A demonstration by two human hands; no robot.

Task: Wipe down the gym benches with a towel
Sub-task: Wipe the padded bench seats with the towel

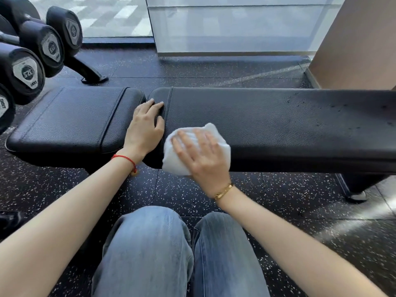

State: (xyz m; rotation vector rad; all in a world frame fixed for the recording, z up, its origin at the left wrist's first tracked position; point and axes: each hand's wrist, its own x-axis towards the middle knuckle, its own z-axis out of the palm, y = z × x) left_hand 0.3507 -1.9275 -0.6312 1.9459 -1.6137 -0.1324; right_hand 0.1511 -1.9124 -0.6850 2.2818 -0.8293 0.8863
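A black padded gym bench (278,125) runs across the view in two cushions, a short seat pad (70,118) on the left and a long back pad on the right. My right hand (203,155) lies flat, fingers spread, on a white towel (216,133) at the near left end of the long pad; the towel hangs over the front edge. My left hand (145,125) rests on the seat pad with its fingertips in the gap between the cushions. Dark specks dot the far right of the long pad.
A rack of black dumbbells (32,58) stands at the left, close to the seat pad. Behind the bench are a glass wall (235,26) and a brown column (360,39). My knees in blue jeans (171,254) are in front, above speckled black rubber flooring (300,211).
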